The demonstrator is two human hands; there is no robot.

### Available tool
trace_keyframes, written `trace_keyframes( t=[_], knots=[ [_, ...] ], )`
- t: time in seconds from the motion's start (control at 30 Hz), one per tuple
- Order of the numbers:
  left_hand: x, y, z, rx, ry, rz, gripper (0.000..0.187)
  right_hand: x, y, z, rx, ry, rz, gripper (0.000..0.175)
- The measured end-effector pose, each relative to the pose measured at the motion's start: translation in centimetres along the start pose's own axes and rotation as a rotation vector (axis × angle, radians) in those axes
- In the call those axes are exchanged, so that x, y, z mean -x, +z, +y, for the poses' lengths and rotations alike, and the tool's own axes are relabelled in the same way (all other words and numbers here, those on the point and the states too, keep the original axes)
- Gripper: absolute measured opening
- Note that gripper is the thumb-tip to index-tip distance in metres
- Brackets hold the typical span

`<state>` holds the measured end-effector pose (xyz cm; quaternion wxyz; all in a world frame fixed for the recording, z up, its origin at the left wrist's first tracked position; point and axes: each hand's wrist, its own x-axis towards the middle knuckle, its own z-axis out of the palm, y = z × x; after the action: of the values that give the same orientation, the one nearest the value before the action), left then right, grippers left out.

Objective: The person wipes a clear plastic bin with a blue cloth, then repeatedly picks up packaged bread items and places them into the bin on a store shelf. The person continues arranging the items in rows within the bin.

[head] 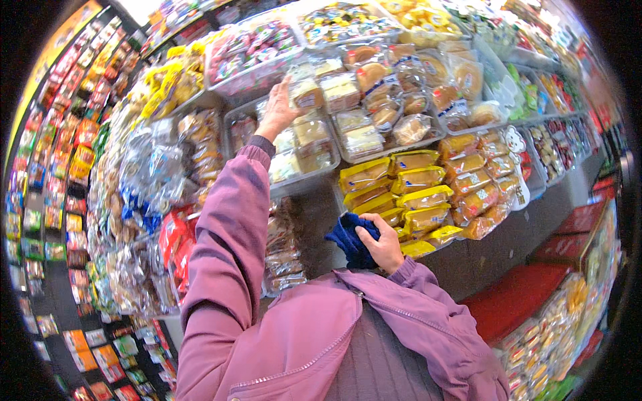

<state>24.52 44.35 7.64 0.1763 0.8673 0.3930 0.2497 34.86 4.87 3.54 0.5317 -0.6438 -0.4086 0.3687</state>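
Observation:
My left hand point(279, 111) reaches out over a clear plastic bin, its fingers at a wrapped cake pack point(306, 93); whether it grips the pack I cannot tell. More clear packs of pale sliced cakes point(341, 92) lie just right of it. My right hand point(383, 243) is close to my chest, closed around a dark blue cloth point(353, 240). Beside the cloth, yellow-edged packs of cakes point(424, 220) stand in rows. Round wrapped buns point(386, 95) fill the bin beyond them.
A bin of pink-wrapped sweets point(253, 55) stands behind my left hand. Bagged goods point(155, 170) and a red plastic bag point(175, 240) lie left of my arm. Shelves of small packets point(75, 150) line the far left. A red surface point(516, 295) and more wrapped goods point(546, 341) are at lower right.

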Motion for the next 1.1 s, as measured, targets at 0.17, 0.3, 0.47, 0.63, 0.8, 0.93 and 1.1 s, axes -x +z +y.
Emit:
trace_keyframes(
  t=[0.17, 0.3, 0.47, 0.63, 0.8, 0.93, 1.1],
  knots=[
    [-2.8, 3.2, -2.3, 0.094, 0.026, 0.079, 0.125, 1.1, -1.9, -0.5, -0.012, 0.067, 0.103, 0.030],
    [-3.4, 3.3, -0.7, 0.117, -0.122, -0.014, 0.103, 1.0, -2.5, -0.1, 0.004, 0.124, 0.156, 0.032],
    [-2.0, 1.5, -1.1, 0.203, -0.172, 0.047, 0.075, 0.1, -1.3, 0.7, 0.010, 0.069, 0.098, 0.032],
    [1.5, -2.7, 0.3, 0.865, -0.327, -0.087, 0.061, -0.6, -0.9, 0.1, 0.046, 0.033, 0.052, 0.033],
    [3.5, -3.0, 7.8, 0.956, -0.120, -0.432, 0.068, -0.7, -0.7, 0.0, 0.060, 0.099, 0.011, 0.033],
    [3.8, 3.4, 13.0, 0.699, -0.166, -0.121, 0.083, -1.0, -0.1, 0.6, 0.068, 0.048, -0.011, 0.033],
    [3.0, 4.0, 10.0, 0.760, -0.344, -0.036, 0.051, -0.5, -1.5, 0.0, 0.086, 0.106, 0.082, 0.032]
  ],
)
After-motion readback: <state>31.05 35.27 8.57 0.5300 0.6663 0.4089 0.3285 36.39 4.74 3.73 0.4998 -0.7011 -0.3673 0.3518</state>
